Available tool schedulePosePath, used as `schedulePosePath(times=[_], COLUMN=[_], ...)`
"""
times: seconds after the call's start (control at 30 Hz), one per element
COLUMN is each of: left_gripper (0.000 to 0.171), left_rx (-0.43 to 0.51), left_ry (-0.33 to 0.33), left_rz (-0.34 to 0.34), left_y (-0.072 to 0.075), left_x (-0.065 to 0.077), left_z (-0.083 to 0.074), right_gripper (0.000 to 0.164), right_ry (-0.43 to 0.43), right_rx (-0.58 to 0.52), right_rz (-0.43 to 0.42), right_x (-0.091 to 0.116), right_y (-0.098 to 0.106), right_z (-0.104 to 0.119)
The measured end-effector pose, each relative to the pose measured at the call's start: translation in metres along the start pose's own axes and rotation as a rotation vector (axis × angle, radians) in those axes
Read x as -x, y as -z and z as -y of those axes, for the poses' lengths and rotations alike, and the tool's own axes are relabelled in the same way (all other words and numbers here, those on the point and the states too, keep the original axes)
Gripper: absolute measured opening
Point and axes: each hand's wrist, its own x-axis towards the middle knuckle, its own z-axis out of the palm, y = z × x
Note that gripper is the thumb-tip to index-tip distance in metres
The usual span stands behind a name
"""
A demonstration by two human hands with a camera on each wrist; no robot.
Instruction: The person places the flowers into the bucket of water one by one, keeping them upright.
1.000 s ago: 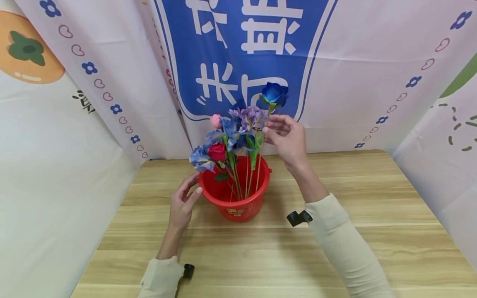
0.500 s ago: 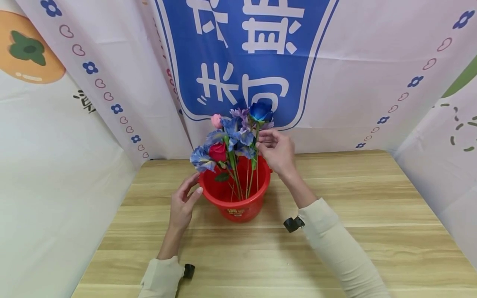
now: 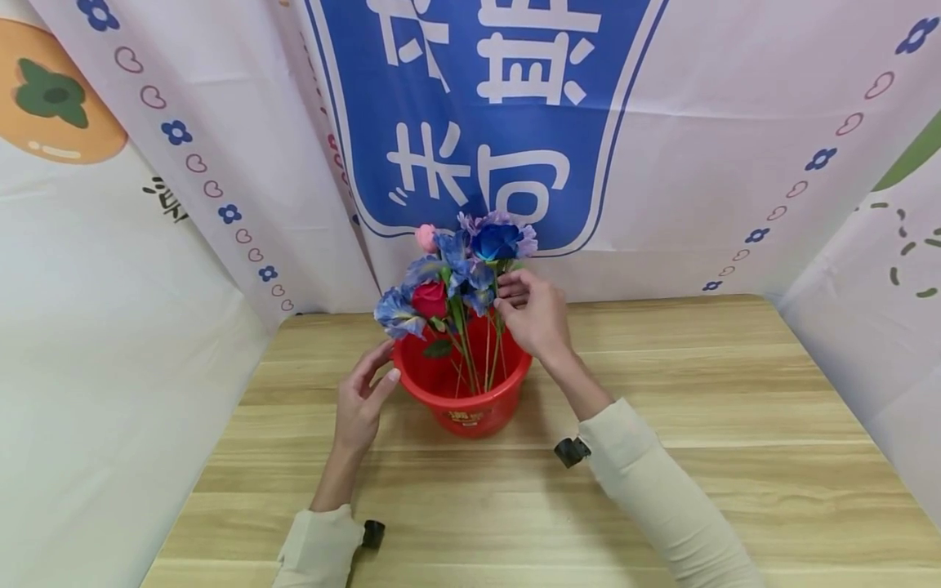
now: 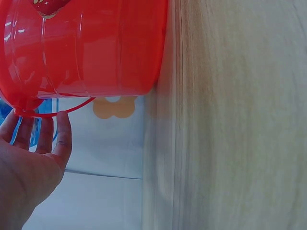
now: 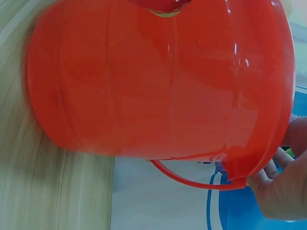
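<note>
A red bucket (image 3: pixel 485 418) stands upright on the table, holding several artificial flowers with long stems. My right hand (image 3: pixel 540 318) pinches the stem of a blue rose (image 3: pixel 496 242) over the bucket's right side; the stem's lower end is inside the bucket. Beside it are a purple flower (image 3: pixel 527 241), frilly blue flowers (image 3: pixel 397 314), a red rose (image 3: pixel 430 300) and a pink bud (image 3: pixel 425 238). On the bucket's left, my left hand (image 3: pixel 358 412) touches the rim with relaxed fingers. The left wrist view shows these fingers near the red handle (image 4: pixel 79 106).
The wood-grain table (image 3: pixel 662 482) extends around the bucket. Behind it hangs a white cloth (image 3: pixel 662 204) with a blue printed panel (image 3: pixel 456 106). More printed cloth closes off both sides. A black device (image 3: pixel 572 451) sits at the right cuff, another (image 3: pixel 372 535) at the left.
My right hand has lowered the blue rose and moved it left, its bloom now in front of the purple flower. My left hand stays at the rim.
</note>
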Motion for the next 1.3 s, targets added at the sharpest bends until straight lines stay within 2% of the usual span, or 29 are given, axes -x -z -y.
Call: schedulePosePath(times=[0.17,0.37,0.77,1.3], left_gripper=[0.047,0.047,0.046,0.046], left_rx=[-0.001,0.0,-0.009,0.0], left_ry=[-0.001,0.002,-0.002,-0.009], left_rz=[-0.001,-0.002,0.004,-0.002], left_y=[0.001,0.001,0.001,0.0], left_x=[0.0,-0.001,0.0,0.0], left_z=[0.001,0.001,0.001,0.001], right_gripper=[0.023,0.028,0.03,0.032], right_ry=[-0.011,-0.062,-0.081,-0.145], right_rx=[0.016,-0.036,-0.063,-0.164], right_rz=[0.01,0.011,0.034,0.045], right_x=[0.001,0.004,0.01,0.021], right_y=[0.0,0.008,0.018,0.028], right_z=[0.001,0.002,0.0,-0.003])
